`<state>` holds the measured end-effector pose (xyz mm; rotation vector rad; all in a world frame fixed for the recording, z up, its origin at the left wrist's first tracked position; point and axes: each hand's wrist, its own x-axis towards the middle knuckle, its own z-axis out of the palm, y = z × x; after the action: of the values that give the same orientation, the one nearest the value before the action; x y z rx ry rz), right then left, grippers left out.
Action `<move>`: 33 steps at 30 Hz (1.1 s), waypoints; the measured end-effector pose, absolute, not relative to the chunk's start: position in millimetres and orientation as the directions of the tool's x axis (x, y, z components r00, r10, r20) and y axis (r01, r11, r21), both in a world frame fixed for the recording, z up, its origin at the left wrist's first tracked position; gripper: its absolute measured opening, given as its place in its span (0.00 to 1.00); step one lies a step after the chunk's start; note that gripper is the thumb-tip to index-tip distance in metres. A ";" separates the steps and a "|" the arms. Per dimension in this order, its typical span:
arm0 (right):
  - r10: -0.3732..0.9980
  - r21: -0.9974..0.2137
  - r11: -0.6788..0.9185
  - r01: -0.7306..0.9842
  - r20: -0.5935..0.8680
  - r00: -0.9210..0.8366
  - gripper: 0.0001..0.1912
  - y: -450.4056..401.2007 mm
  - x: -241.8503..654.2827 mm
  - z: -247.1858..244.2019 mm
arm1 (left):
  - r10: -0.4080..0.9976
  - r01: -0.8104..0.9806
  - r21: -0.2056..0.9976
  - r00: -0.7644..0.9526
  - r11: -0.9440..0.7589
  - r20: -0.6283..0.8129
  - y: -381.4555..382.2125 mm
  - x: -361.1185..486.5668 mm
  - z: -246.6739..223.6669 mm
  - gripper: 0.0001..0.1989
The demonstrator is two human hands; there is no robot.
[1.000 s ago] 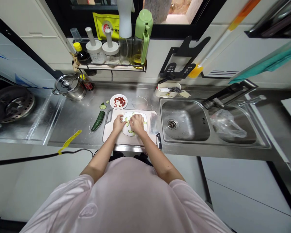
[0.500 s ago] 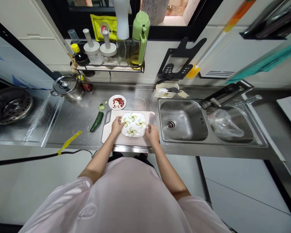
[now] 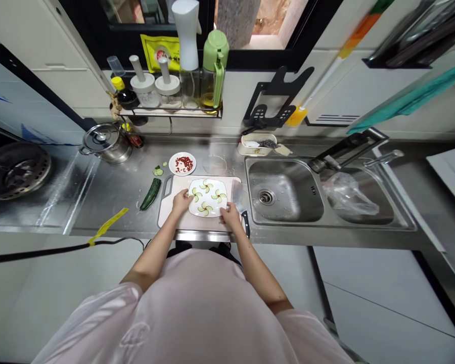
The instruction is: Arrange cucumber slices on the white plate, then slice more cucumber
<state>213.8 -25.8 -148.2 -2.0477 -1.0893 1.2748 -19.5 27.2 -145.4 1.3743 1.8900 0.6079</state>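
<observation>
Both hands on a square plate

The left hand (image 3: 181, 202) and right hand (image 3: 231, 215) grip the lower edges of the white plate (image 3: 207, 197), which sits on the cutting board (image 3: 208, 223) (cucumber slices (image 3: 207, 187) fanned into pinwheels). A knife (image 3: 245, 223) lies at the board's right edge; a cut cucumber (image 3: 150, 194) lies left.

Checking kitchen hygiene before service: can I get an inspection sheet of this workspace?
Surface: stainless steel counter, pale plastic cutting board on it.
Job's things: white square plate of cucumber-slice pinwheels, on the board.
Clutter: dark green cucumber half; black-handled knife at the board's edge.
Hands: left hand and right hand both at the plate's edges.
Cables: black cable below the counter's front.
Surroundings: steel sink; lidded steel pot.
</observation>
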 end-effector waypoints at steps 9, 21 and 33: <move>0.826 -0.749 -0.564 0.348 -0.515 0.230 0.18 -21.1 210.6 -150.3 | 0.939 0.626 0.704 -0.169 0.336 -0.298 27.2 -18.7 -146.7 0.22; 0.861 -0.781 -0.509 0.362 -0.456 0.226 0.17 -28.4 215.4 -145.2 | 0.930 0.386 0.846 -0.133 0.368 -0.343 20.3 -20.5 -135.0 0.19; 0.903 -0.906 -0.385 -0.174 -0.409 0.134 0.20 -71.4 227.2 -80.2 | 0.939 -0.303 0.896 0.215 0.326 -0.269 -27.4 -5.0 -73.3 0.35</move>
<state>227.2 -71.4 -80.2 -1.4613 -0.7534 1.4320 -5.0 -27.4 -73.3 0.8182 0.9726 1.0095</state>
